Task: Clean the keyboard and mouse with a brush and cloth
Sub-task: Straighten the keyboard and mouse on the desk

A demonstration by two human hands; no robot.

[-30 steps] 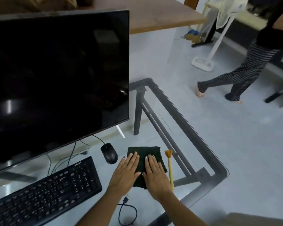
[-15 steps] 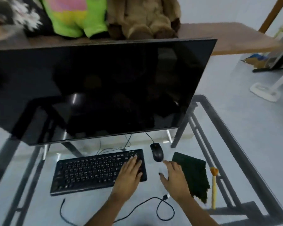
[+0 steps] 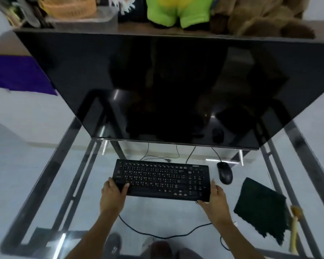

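A black keyboard (image 3: 162, 179) lies on the glass desk in front of the monitor. My left hand (image 3: 113, 193) grips its near left corner, thumb on the keys. My right hand (image 3: 213, 198) holds its near right corner. To the right of the keyboard sits a black wired mouse (image 3: 224, 172). A dark green cloth (image 3: 260, 208) lies flat further right, and a brush (image 3: 295, 227) with a yellow handle and orange bristles rests along the cloth's right edge.
A large dark monitor (image 3: 166, 86) stands just behind the keyboard. The glass desk (image 3: 64, 184) has a dark metal frame. A black cable (image 3: 163, 235) loops near the front edge. Plush toys (image 3: 178, 10) and a basket sit on a wooden table behind.
Both hands left the cloth and went left to the keyboard, now holding its two near corners. The view swung left to centre on the keyboard and monitor.
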